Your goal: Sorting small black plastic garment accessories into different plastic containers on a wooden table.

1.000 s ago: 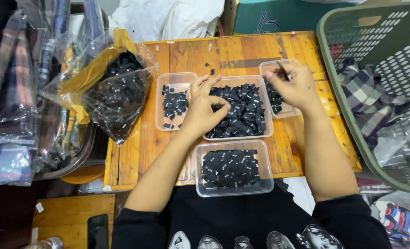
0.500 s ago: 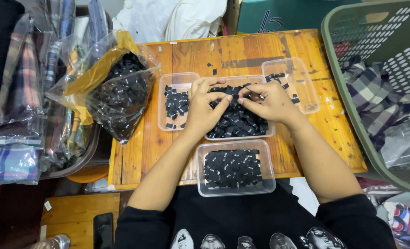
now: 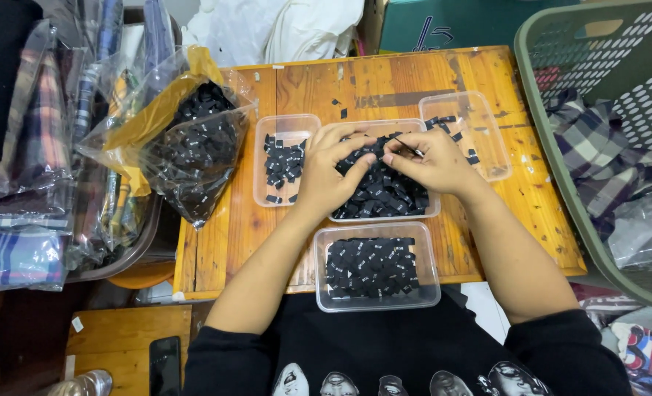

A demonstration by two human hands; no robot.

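Black labels (image 3: 381, 192) heaped in the middle clear tub (image 3: 432, 209); left hand (image 3: 331, 174) and right hand (image 3: 432, 163) meet above, fingertips pinching one label, sorted tubs at nine, three and six o'clock.

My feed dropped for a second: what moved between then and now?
The right hand came back from the upper right tray to the middle tray, meeting the left hand over the heap of black labels, pinching one. The left hand, the other trays and the bag stayed put.
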